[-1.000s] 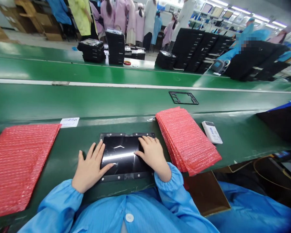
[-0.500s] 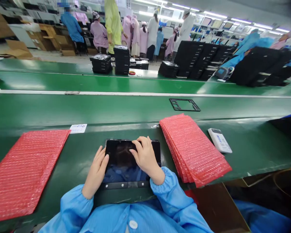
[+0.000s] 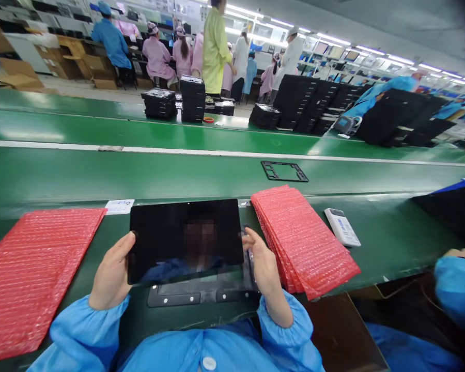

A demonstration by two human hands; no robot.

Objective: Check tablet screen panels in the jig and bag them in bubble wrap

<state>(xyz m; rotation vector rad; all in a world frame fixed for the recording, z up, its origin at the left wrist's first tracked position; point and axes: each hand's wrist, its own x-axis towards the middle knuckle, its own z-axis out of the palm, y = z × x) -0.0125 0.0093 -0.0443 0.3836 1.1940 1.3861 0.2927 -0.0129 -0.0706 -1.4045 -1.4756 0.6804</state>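
A dark glossy tablet screen (image 3: 166, 243) is raised and tilted, its face toward me with reflections on it. My left hand (image 3: 112, 268) grips its left edge, thumb on the front and the other fingers hidden behind. My right hand (image 3: 263, 261) is beside the right edge, fingers bent and apart; whether the fingertips touch the edge is unclear. Below the screen, a flat black frame (image 3: 207, 296) with several silver round dots lies on the green bench (image 3: 186, 321), partly covered by the screen.
Red bubble-wrap pouches lie in a left pile (image 3: 42, 268) and a right stack (image 3: 306, 237). A white handheld device (image 3: 343, 227) rests beyond the right stack. Farther back lie a black cut-out frame (image 3: 284, 171) and black tray stacks (image 3: 192, 98). A blue sleeve (image 3: 459, 289) shows at right.
The tablet screen has come up off the black frame and shifted left, tilting toward me. My left hand now grips its edge; my right hand has moved from its top to its right side.
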